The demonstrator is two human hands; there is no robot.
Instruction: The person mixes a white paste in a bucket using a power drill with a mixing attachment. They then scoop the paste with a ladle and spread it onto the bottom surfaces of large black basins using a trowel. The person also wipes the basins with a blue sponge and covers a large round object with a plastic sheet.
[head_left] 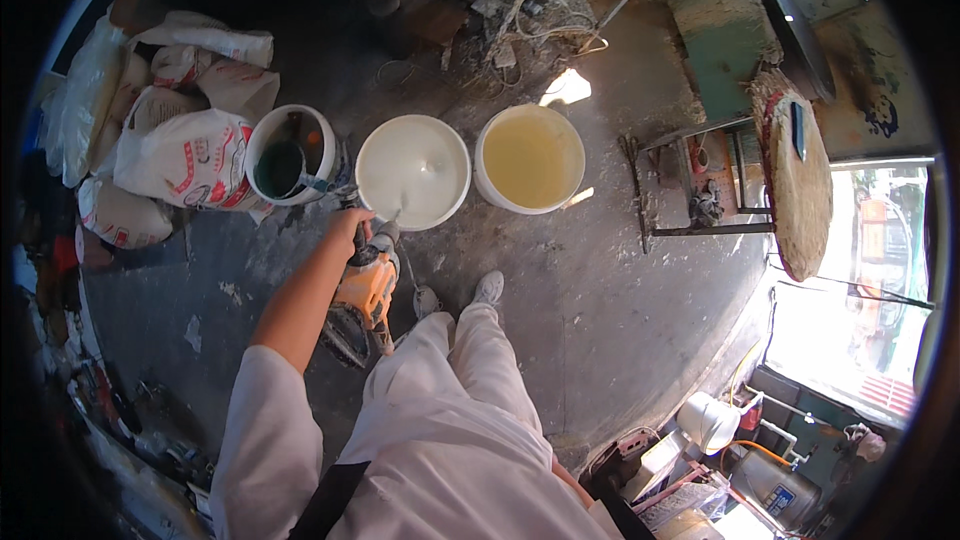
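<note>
My left hand [350, 225] is closed round the dark front handle of an orange power drill [367, 290], which hangs beside my left leg. The drill's nose points away from me, and a thin shaft runs from it toward the middle white bucket [364, 180]. Pale, whitish liquid [415, 165] fills much of that bucket. To its left stands a bucket of dark water [280, 155] with a hose-like piece over its rim. On the right is a white bucket [483, 185] of yellowish liquid [535, 160]. Part of my right forearm shows beside my body; its hand is hidden.
White sacks with red print [185, 155] are piled at the left. Tangled cord and debris [540, 25] lie at the back. A metal frame [710, 230] and a rounded board [800, 190] stand at the right, near plumbing and equipment [770, 480].
</note>
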